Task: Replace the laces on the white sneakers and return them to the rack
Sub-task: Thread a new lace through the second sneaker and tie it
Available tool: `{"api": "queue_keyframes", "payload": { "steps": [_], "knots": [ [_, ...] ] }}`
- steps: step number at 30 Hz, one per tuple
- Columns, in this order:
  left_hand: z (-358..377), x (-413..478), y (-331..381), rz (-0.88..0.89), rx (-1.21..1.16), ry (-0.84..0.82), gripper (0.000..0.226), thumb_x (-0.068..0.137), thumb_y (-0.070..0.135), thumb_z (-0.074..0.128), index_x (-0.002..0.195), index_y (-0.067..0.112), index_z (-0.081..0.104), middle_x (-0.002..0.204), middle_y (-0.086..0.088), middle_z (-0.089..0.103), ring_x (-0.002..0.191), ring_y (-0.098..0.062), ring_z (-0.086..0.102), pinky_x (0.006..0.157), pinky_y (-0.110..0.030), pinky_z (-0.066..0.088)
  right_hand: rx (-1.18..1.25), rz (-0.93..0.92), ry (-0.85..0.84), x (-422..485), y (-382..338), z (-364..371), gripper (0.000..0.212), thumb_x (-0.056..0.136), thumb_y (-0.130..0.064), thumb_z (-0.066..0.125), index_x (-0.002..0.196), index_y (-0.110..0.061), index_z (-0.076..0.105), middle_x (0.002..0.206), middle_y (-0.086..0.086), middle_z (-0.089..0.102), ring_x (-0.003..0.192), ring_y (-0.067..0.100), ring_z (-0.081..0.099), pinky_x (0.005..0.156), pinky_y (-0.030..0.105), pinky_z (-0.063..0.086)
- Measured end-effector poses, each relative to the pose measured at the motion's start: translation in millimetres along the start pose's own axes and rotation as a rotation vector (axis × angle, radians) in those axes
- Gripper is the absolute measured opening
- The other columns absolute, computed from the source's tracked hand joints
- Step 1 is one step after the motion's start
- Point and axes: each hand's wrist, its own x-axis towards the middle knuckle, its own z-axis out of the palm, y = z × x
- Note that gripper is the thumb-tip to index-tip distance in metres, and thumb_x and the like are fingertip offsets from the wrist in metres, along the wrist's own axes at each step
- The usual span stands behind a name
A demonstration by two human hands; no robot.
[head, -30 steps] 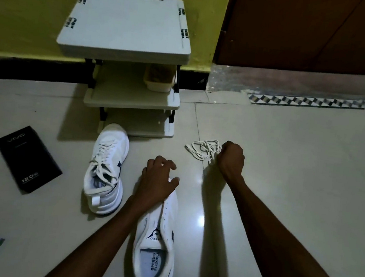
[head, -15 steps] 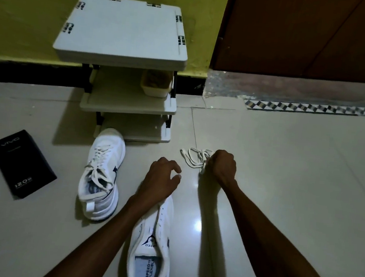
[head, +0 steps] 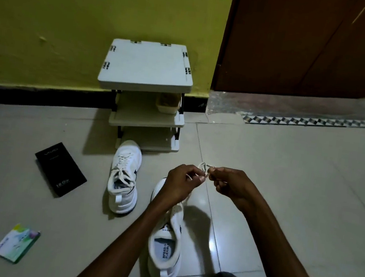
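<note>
The near sneaker (head: 165, 239) lies on the floor (head: 284, 195), seemingly unlaced, its toe under the hands, handy for threading; above it the left hand (head: 181, 183) and right hand (head: 228, 184) each keep a pinching grip on the lace (head: 204, 166), probably to untangle it; beyond, the laced sneaker (head: 124, 177) lies just before the rack (head: 147, 66).
</note>
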Motion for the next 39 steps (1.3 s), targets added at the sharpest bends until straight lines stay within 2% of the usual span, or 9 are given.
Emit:
{"api": "queue_keyframes", "payload": {
  "steps": [12,16,18,20,23,26,29,33,39],
  "knots": [
    [-1.2,-18.0,32.5,0.033,-0.125,-0.256,0.022,0.102,0.026,0.049,0.09,0.018,0.064,0.09,0.003,0.071,0.089,-0.017,0.065,0.087,-0.028,0.049,0.054,-0.024,0.096,-55.7,-34.1,10.2,0.013,0.085,-0.006,0.064,0.095,-0.001,0.072,0.077,0.009,0.058,0.059,0.013,0.049,0.056,0.023,0.042],
    [-0.7,-19.3,35.2,-0.082,-0.444,-0.245,0.031,0.104,0.022,0.043,0.08,0.009,0.058,0.058,0.001,0.053,0.057,-0.015,0.054,0.069,-0.03,0.052,0.621,-0.076,0.078,-62.4,-44.6,2.8,0.017,0.098,-0.007,0.044,0.085,-0.01,0.054,0.083,0.008,0.067,0.078,0.021,0.064,0.082,0.038,0.055],
    [-6.3,-20.7,35.7,-0.161,-0.622,-0.188,0.03,0.103,0.022,0.044,0.079,0.008,0.056,0.053,0.004,0.039,0.048,-0.013,0.04,0.058,-0.027,0.049,0.784,-0.149,0.015,-61.9,-43.9,-5.6,0.024,0.1,-0.005,0.04,0.077,-0.013,0.045,0.062,0.003,0.05,0.052,0.013,0.048,0.058,0.027,0.051],
    [-15.9,-20.5,38.0,-0.221,-0.76,-0.128,0.028,0.102,0.023,0.045,0.079,0.01,0.054,0.053,0.005,0.033,0.047,-0.011,0.03,0.05,-0.024,0.034,0.32,-0.34,0.148,-56.9,-35.5,-15.6,0.025,0.099,-0.016,0.05,0.074,-0.013,0.051,0.055,-0.001,0.041,0.045,0.01,0.036,0.046,0.021,0.034],
    [-32.8,-16.3,42.8,-0.257,-0.899,-0.044,0.03,0.103,0.025,0.044,0.076,0.014,0.051,0.051,0.007,0.032,0.042,-0.007,0.026,0.044,-0.021,0.022,-0.816,-0.607,0.45,-42.4,-2.0,-34.3,0.022,0.09,-0.034,0.063,0.074,-0.019,0.061,0.06,-0.006,0.058,0.059,0.012,0.058,0.053,0.025,0.038],
    [-44.7,-11.2,44.8,-0.255,-0.814,-0.007,0.031,0.103,0.027,0.044,0.076,0.015,0.051,0.049,0.009,0.032,0.04,-0.004,0.025,0.04,-0.019,0.019,-1.413,-0.329,0.437,-32.3,33.9,-55.2,0.018,0.09,-0.034,0.06,0.088,-0.017,0.06,0.087,0.006,0.066,0.084,0.029,0.065,0.063,0.028,0.042],
    [-43.0,-13.9,44.9,-0.248,-0.403,-0.068,0.032,0.101,0.033,0.049,0.076,0.016,0.058,0.055,0.008,0.034,0.046,-0.007,0.027,0.044,-0.018,0.022,-1.523,-0.041,0.32,-32.2,54.6,-63.7,0.026,0.093,-0.029,0.057,0.11,-0.01,0.06,0.117,0.013,0.059,0.108,0.032,0.058,0.079,0.03,0.046],
    [-26.9,-21.9,48.5,-0.229,-0.164,-0.197,0.035,0.099,0.04,0.052,0.078,0.016,0.066,0.056,0.009,0.039,0.049,-0.007,0.03,0.046,-0.018,0.025,-1.17,-0.491,0.158,-33.3,35.2,-33.0,0.033,0.095,-0.033,0.058,0.125,-0.019,0.061,0.128,0.004,0.056,0.117,0.024,0.055,0.095,0.035,0.046],
    [-20.7,-23.5,53.2,-0.2,-0.07,-0.169,0.036,0.098,0.042,0.053,0.079,0.015,0.069,0.06,0.007,0.048,0.053,-0.009,0.038,0.049,-0.019,0.031,-0.978,-0.555,-0.008,-51.0,2.4,3.6,0.021,0.093,-0.037,0.062,0.078,-0.025,0.069,0.086,-0.005,0.068,0.085,0.011,0.062,0.077,0.031,0.049]
  ]
}}
